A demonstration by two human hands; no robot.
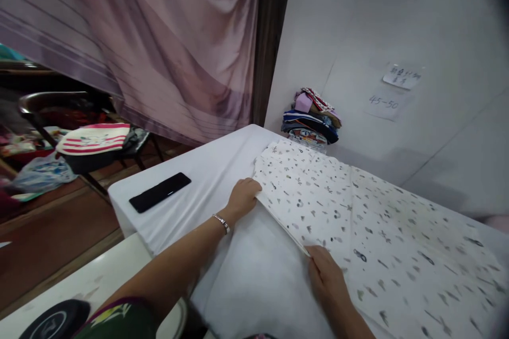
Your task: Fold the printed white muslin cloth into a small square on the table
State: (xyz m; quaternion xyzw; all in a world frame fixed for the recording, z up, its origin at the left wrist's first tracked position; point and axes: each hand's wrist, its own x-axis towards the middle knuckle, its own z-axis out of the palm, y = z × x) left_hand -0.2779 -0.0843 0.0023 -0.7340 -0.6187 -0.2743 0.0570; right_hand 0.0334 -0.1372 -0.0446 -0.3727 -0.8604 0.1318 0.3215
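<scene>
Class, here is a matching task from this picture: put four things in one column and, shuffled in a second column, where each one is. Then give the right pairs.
Column one:
1. black phone
2. patterned cloth
3. stack of folded clothes
4. paper note

Column two:
A. stuck on the white wall
B. flat on the white table cover, left of the left hand
C. at the table's far corner, against the wall
D. near edge gripped by the left hand and the right hand

Pairs: 1-B, 2-D, 3-C, 4-A
</scene>
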